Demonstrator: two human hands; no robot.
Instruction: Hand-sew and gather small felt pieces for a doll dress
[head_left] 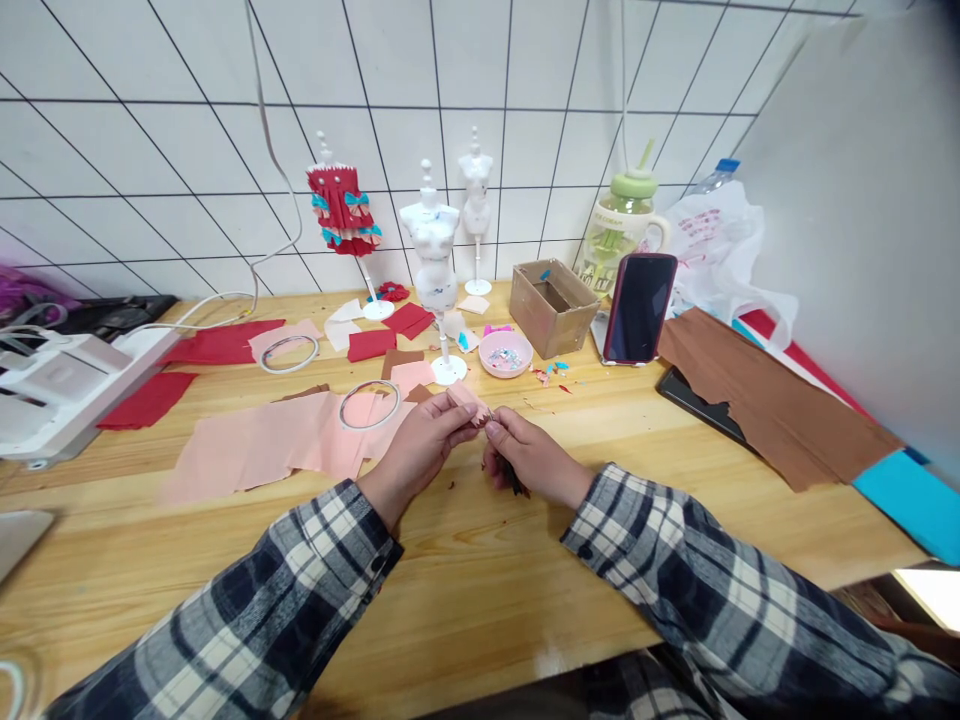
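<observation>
Your wooden table (480, 600) carries the work near its centre. Your left hand (417, 452) pinches the small pink fabric piece (466, 400), which lies just far-right of that grip, touching your right hand (529, 462), closed around a dark tool (514, 482). No legible writing.

Soft matt cloth against varnished wood

I'm pinching a matt pink fabric scrap (469, 400) over the smooth, grainy wooden table (480, 590); my checked flannel sleeves (720, 580) are looking soft, the phone (639, 306) glossy, the mannequin (431, 250) shining plastic.
</observation>
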